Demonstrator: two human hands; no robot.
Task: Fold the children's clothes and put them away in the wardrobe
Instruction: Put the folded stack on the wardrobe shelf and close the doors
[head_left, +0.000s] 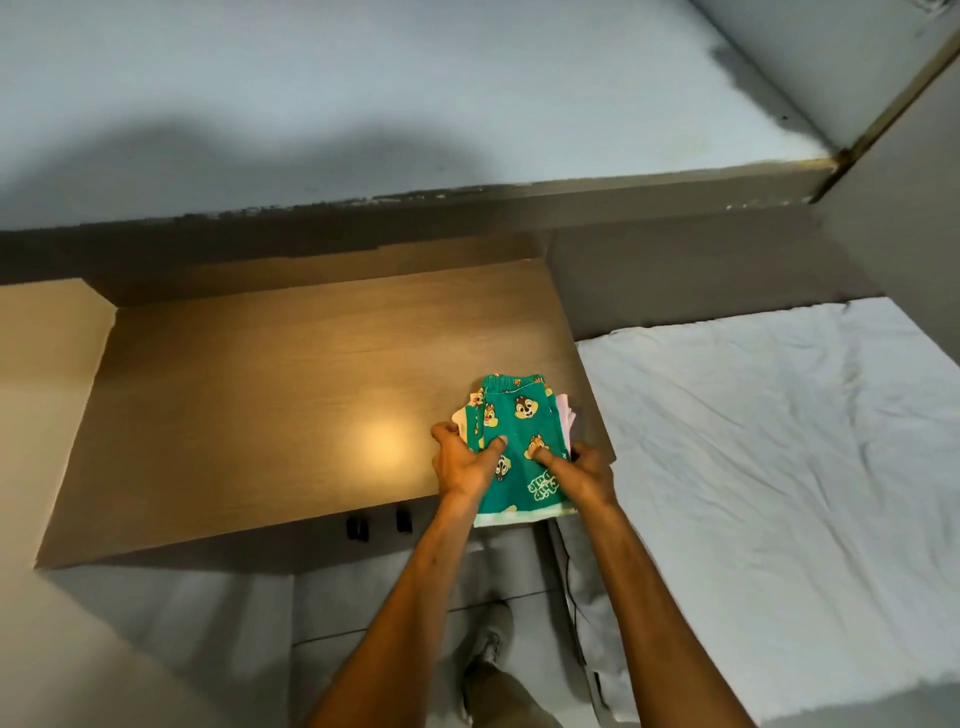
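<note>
step: folding looks done; stack (511, 441) of folded kids' clothes is gripped in both hands, so this reads as the carry/put-away phase
stack: green cartoon-print piece on top, pale and pink layers showing under it at 9 and 3 o'clock edges
stack location: near-right corner of the counter (260, 395), about 5 o'clock on its top; near end overhangs the front edge, far end seems to rest on the wood, can't tell if it's lifted
left hand (462, 462): clamped on the stack's 9 o'clock side, thumb on top of the green print, fingers curled at the edge
right hand (582, 473): clamped on the 3 o'clock side, thumb on top, fingers wrapped under the edge
bed (779, 441): white sheet, just beside the counter at 3 o'clock, nothing on it
wardrobe: not identifiable in view
next move: lift the stack level with even squeeze from both sides, turn toward the wardrobe, set it on a shelf
risk: lower layers are offset; uneven grip could let them slide out or unfold
</note>
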